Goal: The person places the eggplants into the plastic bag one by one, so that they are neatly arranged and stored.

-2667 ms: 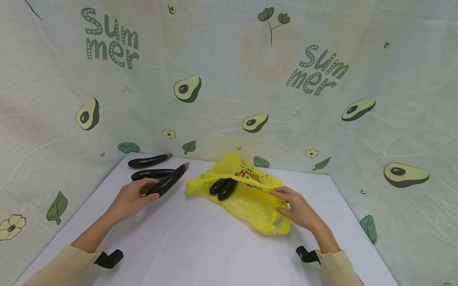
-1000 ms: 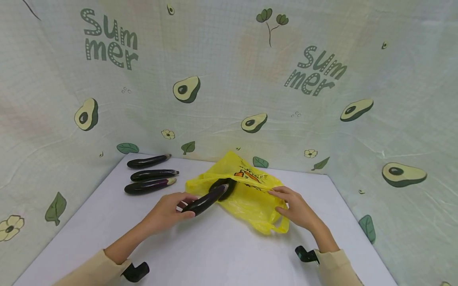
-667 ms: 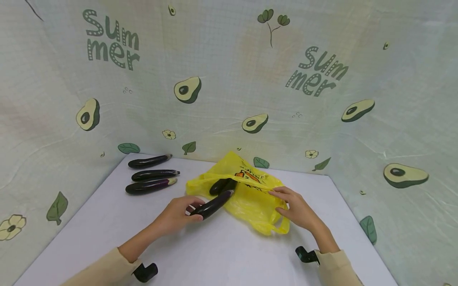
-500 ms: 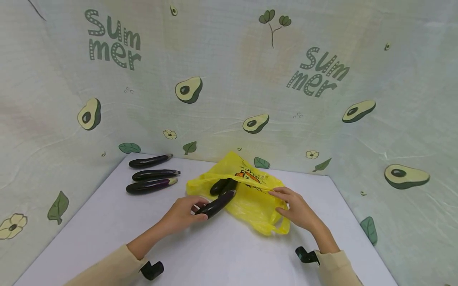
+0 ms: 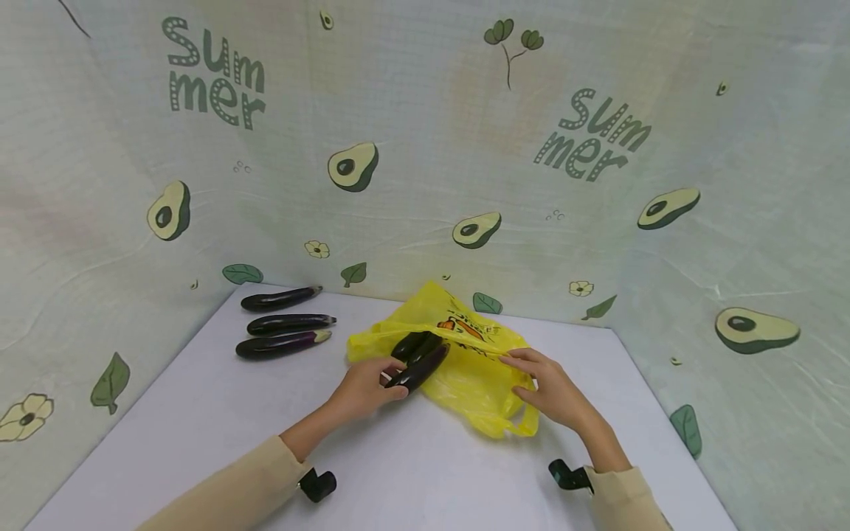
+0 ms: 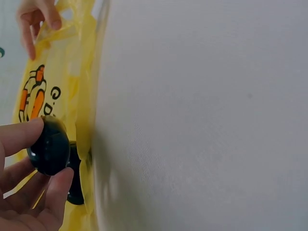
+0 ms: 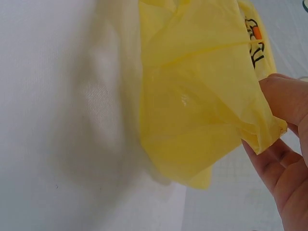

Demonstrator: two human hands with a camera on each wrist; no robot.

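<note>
My left hand (image 5: 364,389) grips an eggplant (image 5: 425,369) by its rounded end, its stem end angled into the mouth of a yellow plastic bag (image 5: 465,383). Two more eggplants (image 5: 406,344) lie inside that mouth, partly covered by the bag's upper layer. In the left wrist view the thumb and fingers close round the held eggplant (image 6: 49,149), with a dark eggplant (image 6: 76,180) behind it at the bag. At the bag's right side my right hand (image 5: 547,383) pinches the upper edge and keeps the mouth lifted; the right wrist view shows the yellow film (image 7: 202,91) between thumb and fingers.
Three eggplants lie at the table's back left: a far one (image 5: 279,299), a middle one (image 5: 289,323) and a near one (image 5: 282,345). A printed cloth (image 5: 412,96) hangs behind and beside the white table (image 5: 412,479). One bag handle (image 5: 521,424) droops toward the front.
My left hand has carried the eggplant rightward from beside the others on the left to the bag's mouth, where its stem end now reaches in. My right hand has stayed at the bag edge.
</note>
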